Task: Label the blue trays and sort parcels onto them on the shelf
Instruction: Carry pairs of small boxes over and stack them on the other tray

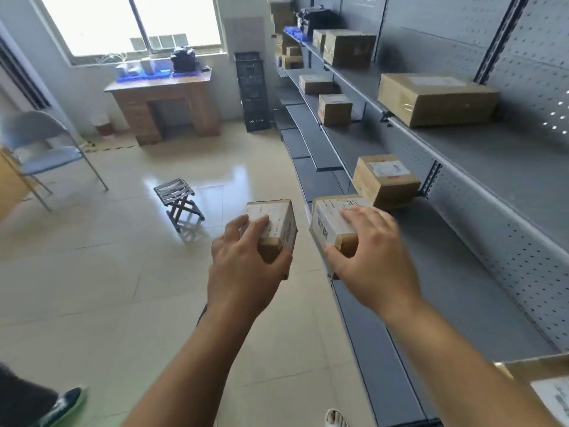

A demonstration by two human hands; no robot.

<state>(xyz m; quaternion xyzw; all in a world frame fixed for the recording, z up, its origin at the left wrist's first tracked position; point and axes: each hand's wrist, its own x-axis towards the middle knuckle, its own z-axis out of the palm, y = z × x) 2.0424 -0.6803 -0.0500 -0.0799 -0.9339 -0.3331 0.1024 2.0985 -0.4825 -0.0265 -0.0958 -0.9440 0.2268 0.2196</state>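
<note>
My left hand [246, 266] grips a small cardboard parcel [278, 223] with a white label, held over the floor beside the shelf. My right hand [369, 251] grips a second labelled parcel [328, 224] at the front edge of the grey shelf [462, 272]. Just behind it a cube-shaped parcel [385, 180] stands on the same shelf level. Blue trays [294, 33] show at the far end of the upper shelf, and more blue trays [144, 75] lie on the wooden desk.
Several other cardboard parcels stand on the shelf levels, one large [437, 98] on the upper level and one [542, 389] at the bottom right corner. A folding stool [180, 201], a chair [43, 149], a wooden desk [166, 103] and black crates [252, 90] stand on the tiled floor.
</note>
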